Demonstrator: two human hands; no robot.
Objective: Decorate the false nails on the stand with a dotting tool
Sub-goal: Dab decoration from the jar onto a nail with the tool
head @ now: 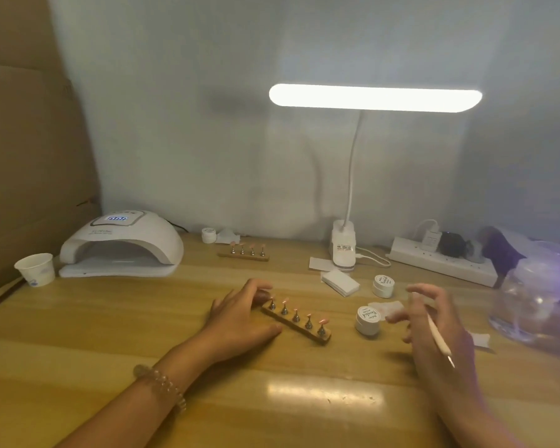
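A wooden nail stand [296,325] lies slantwise on the table in front of me, carrying several pink false nails [321,321] on small metal holders. My left hand [240,318] grips the stand's left end, thumb on the near edge and fingers behind it. My right hand [434,321] hovers blurred to the right of the stand and holds a pale dotting tool [438,339], whose metal tip points down and to the right. A small white gel jar [367,320] stands between the stand and my right hand.
A second nail stand [243,253] sits further back, beside a small jar [209,235]. A white nail lamp [120,244] and paper cup [36,269] stand at left. The desk lamp [343,250], another jar [383,285], white wipes [340,282], a power strip [443,261] and clear glass jar [530,302] fill the right.
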